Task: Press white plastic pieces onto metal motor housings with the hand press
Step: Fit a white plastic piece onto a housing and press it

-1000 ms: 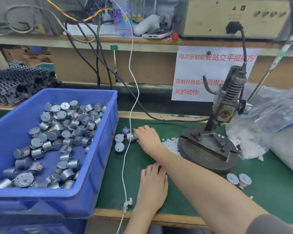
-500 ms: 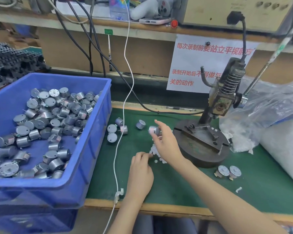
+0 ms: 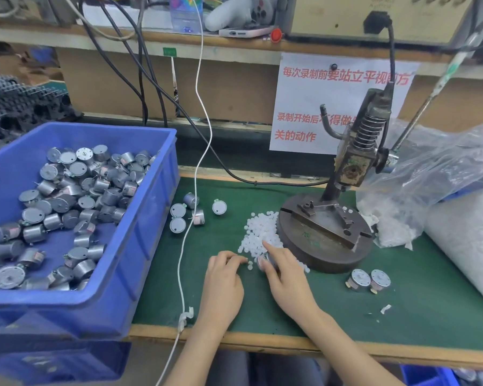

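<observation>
A motor housing (image 3: 264, 261) is gripped by the right hand (image 3: 286, 280) beside the hand press (image 3: 352, 168), the left hand (image 3: 223, 280) grip unclear; two housings (image 3: 359, 278) look pressed, a full bin (image 3: 140, 246) waits.

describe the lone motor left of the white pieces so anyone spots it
Between the blue bin and the hand press, motors lie on the mat. Four huddle by the bin; the lone motor sits apart to their right, toward the white pieces.

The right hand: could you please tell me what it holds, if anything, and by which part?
The right hand grips a motor housing by its round side wall; most of it is hidden under the fingers.
</observation>
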`<state>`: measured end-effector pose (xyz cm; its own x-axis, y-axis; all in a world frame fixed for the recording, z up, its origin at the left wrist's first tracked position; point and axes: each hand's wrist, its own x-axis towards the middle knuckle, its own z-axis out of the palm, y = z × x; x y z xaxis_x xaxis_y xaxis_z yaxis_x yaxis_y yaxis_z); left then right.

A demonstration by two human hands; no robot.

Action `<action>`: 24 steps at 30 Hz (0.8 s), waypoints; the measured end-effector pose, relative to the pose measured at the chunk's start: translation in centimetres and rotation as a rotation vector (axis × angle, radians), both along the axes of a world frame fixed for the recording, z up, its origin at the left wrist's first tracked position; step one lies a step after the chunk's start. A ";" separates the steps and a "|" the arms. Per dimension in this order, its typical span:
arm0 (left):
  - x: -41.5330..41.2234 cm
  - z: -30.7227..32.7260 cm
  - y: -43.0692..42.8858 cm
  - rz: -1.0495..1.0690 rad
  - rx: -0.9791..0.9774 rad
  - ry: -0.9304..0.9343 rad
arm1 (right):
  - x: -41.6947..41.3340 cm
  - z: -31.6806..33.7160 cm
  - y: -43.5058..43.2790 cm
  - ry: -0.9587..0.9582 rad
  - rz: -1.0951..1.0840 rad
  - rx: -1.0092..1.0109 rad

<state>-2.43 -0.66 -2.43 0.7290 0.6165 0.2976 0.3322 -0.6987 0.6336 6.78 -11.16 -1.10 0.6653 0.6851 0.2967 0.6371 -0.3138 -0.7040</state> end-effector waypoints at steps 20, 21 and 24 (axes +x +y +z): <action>0.2 -0.4 0.1 0.009 -0.028 -0.024 | 0.8 -0.9 1.5 -0.030 0.126 -0.178; 0.2 -0.4 0.1 0.007 -0.028 -0.027 | 0.8 -0.9 1.5 -0.045 0.128 -0.197; 0.2 -0.4 0.2 0.006 -0.026 -0.029 | 0.7 -1.0 1.5 -0.089 0.134 -0.249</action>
<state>-2.20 -0.50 -2.80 0.7165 0.6286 0.3025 0.3173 -0.6798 0.6612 7.51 -9.63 -2.07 0.5424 0.8244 0.1618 0.7407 -0.3784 -0.5551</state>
